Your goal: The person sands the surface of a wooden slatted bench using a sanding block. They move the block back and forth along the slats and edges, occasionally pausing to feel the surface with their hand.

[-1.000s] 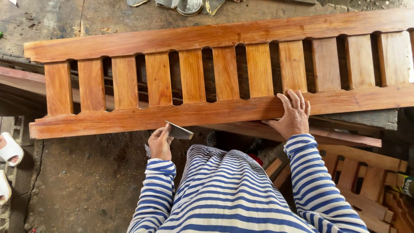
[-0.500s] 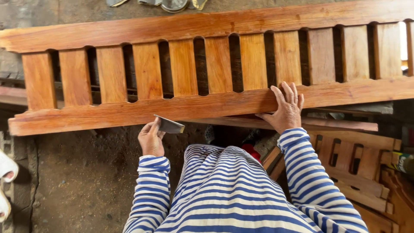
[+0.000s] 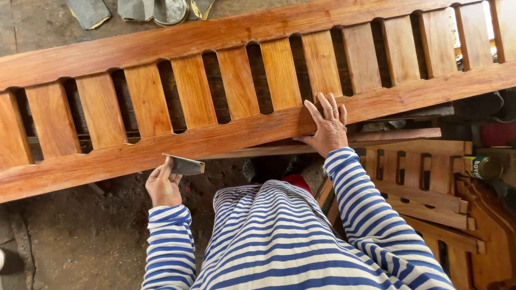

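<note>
Slatted wooden panel [image 3: 252,91] lies flat just ahead of the person, long axis running left-right w/ a slight tilt, right end farther away. Right hand [image 3: 327,128] rests spread on the panel's near rail, fingers flat, gripping nothing. Left hand [image 3: 163,185] sits just below that rail's near edge, pinching a thin metal scraper [image 3: 185,165], blade right beside the rail's edge; contact can't be told. Dirt floor [image 3: 80,236] lies under the near edge to the left; stacked wooden parts [image 3: 430,188] crowd below the panel's right half.

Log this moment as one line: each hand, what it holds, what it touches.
left hand: grips flat scraper blade just below lower rail | right hand: open, pressed flat on slatted wooden panel
</note>
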